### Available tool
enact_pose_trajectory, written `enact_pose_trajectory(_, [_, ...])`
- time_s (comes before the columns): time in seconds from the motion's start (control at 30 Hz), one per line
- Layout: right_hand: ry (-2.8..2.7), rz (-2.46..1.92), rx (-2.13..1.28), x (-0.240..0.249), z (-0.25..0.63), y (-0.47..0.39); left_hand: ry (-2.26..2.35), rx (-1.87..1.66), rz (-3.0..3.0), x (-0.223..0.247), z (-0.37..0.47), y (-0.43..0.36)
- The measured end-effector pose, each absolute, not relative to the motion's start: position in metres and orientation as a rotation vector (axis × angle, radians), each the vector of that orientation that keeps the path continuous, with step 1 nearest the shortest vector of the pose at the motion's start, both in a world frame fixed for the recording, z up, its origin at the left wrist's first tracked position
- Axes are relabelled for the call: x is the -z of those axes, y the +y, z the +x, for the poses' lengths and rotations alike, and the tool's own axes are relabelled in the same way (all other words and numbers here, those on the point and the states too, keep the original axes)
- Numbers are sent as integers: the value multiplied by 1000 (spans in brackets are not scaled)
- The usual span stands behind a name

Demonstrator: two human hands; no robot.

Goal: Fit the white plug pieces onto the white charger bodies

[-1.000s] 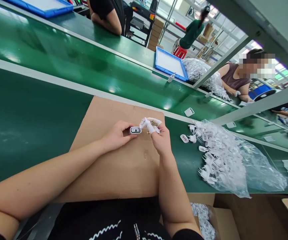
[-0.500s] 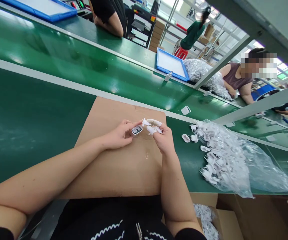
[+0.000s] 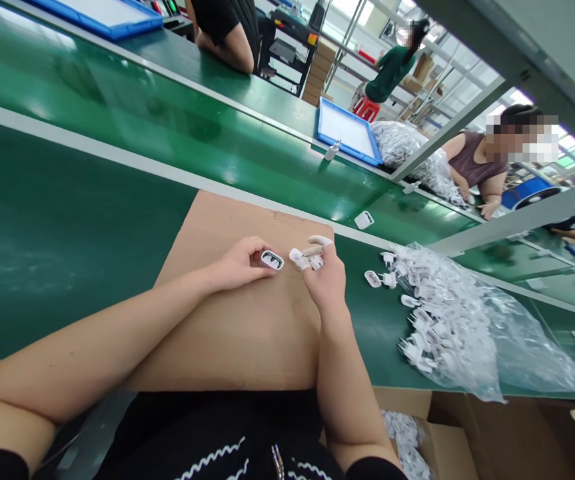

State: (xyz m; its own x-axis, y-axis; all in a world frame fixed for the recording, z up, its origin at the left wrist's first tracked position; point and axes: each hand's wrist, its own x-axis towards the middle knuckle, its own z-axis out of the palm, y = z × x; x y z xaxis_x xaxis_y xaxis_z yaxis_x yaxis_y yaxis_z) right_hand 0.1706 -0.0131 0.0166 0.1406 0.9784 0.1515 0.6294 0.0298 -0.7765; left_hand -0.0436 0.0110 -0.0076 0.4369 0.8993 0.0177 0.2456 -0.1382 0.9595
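Observation:
My left hand (image 3: 240, 265) is closed around a white charger housing (image 3: 272, 261), gripped between thumb and fingers. The housing's open end faces right and shows a dark inside with metallic parts. Just to the right, my right hand (image 3: 326, 273) is curled around small white plug pieces (image 3: 297, 257), with pale covers on some fingertips; how many pieces it holds is hard to tell. A gap separates the pieces from the housing. Both hands are over a brown cardboard sheet (image 3: 227, 340).
Several white plug pieces (image 3: 427, 327) spill from a clear plastic bag (image 3: 527, 340) at right. Behind runs a green conveyor (image 3: 167, 140) carrying a white housing (image 3: 364, 220) and a charger (image 3: 332, 151). A blue tray (image 3: 350, 133) lies beyond it, near a co-worker (image 3: 477, 160).
My left hand has turned the housing so its open end points more to the right. The pronged piece near my left fingertips no longer shows there. On the conveyor, the housing shifted slightly left.

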Motion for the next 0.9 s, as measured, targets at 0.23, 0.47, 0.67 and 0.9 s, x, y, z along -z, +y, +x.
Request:
enact_pose_trajectory(0.23, [-1756, -1639, -501, -10, 169, -12, 1018, -853, 1802, 12, -38, 11])
enact_pose_trajectory(0.47, [-2009, -1411, -360, -34, 139, -37, 1044, -882, 1779, 16, -38, 12])
enact_pose_trajectory(0.67, [-2131, -1489, -282, -26, 134, -33, 1005, -891, 1795, 14, -39, 12])
enact_pose_trajectory(0.9, [-2234, -1625, -128, -29, 129, -32, 1015, -911, 1894, 13, -38, 9])
